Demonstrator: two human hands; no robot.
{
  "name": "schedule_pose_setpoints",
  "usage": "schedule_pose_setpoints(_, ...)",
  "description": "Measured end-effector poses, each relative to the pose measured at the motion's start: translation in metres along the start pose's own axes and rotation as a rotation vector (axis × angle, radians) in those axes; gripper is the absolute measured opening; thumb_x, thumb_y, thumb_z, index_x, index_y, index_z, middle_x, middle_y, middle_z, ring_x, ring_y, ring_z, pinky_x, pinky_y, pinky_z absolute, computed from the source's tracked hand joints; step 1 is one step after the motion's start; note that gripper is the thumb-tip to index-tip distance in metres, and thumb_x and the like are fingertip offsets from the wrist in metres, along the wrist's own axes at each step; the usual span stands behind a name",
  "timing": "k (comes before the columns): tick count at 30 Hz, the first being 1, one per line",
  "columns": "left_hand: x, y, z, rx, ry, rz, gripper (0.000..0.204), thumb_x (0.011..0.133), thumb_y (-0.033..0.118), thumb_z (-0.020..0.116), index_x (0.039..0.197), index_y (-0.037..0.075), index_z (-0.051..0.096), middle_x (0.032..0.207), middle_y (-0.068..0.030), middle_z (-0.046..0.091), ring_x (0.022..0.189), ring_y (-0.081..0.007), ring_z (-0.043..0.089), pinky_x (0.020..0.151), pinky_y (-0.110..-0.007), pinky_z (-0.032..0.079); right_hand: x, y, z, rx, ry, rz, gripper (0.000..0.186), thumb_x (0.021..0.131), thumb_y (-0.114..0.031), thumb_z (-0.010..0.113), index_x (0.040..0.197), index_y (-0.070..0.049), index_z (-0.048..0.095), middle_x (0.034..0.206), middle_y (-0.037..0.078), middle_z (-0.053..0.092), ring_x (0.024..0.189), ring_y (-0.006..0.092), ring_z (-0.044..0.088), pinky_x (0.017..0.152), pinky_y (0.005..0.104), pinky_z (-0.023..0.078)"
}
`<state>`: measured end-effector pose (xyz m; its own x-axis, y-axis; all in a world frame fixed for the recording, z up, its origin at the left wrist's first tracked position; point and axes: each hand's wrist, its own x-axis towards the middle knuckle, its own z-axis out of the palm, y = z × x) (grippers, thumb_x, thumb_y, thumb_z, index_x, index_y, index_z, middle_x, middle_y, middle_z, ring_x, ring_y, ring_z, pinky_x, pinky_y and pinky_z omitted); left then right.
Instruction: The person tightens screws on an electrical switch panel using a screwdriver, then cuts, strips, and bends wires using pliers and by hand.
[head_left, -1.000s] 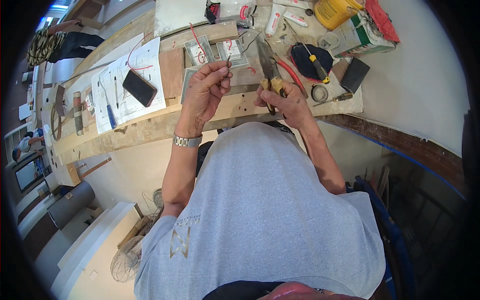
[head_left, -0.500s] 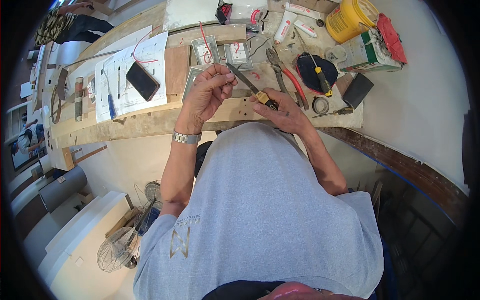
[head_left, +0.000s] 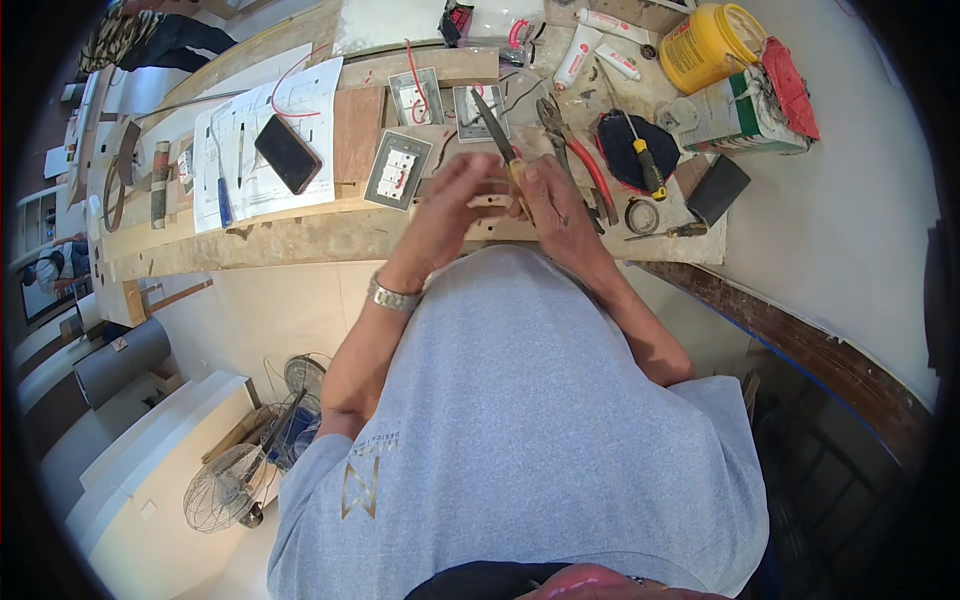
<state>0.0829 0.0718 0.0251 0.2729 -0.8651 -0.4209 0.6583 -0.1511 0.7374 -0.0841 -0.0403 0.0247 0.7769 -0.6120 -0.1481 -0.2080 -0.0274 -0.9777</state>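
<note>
My right hand is wrapped round the yellow handle of a knife, whose long dark blade points up and away to the left. Close beside the handle is my left hand, its fingers stretched toward the right hand and blurred by motion; nothing shows in them. Just beyond my left hand lies a grey box with white sockets. Two more such boxes lie farther back, one on the left with a red wire and one on the right, partly behind the blade.
Red-handled pliers, a yellow-black screwdriver and a tape roll lie to the right. Behind them stand a yellow bucket and a tin. Leftward, a phone rests on a paper drawing. Another person stands far left.
The knife's blade has swung more upright, and my left hand has left its tip and come down toward the handle. The nearest socket box, mostly hidden before, now shows.
</note>
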Motion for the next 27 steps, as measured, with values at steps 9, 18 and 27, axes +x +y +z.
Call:
schedule_pose_setpoints(9,-0.010,-0.008,0.018,0.707,-0.065,0.307,0.055,0.113,0.039,0.054,0.147,-0.001,0.040,0.127,-0.0146,0.066,0.099,-0.0174,0.066,0.079,-0.033,0.057,0.004,-0.019,0.002,-0.330,0.143,-0.475,0.039,0.113,-0.034,0.052,0.122,0.003,0.061,0.101,0.019,0.065,0.098,0.0342,0.064,0.090,0.0439,0.051)
schedule_pose_setpoints(18,-0.021,-0.003,0.030,0.601,-0.095,0.138,0.049,0.099,0.015,0.059,0.144,0.004,0.044,0.107,-0.0062,0.064,0.062,-0.0073,0.051,0.055,-0.024,0.044,0.039,-0.018,-0.020,-0.018,0.377,-0.453,0.021,0.102,-0.009,0.071,0.120,0.001,0.065,0.100,0.013,0.073,0.082,0.0203,0.072,0.072,0.0370,0.057)
schedule_pose_setpoints(27,-0.024,0.006,0.030,0.509,-0.178,-0.007,0.075,0.087,0.004,0.058,0.159,0.003,0.035,0.120,-0.0101,0.063,0.093,-0.0151,0.060,0.083,-0.029,0.052,0.048,-0.007,-0.014,-0.241,0.410,-0.577,0.015,0.098,-0.003,0.074,0.111,-0.003,0.066,0.088,0.015,0.070,0.073,0.0292,0.071,0.063,0.0392,0.055)
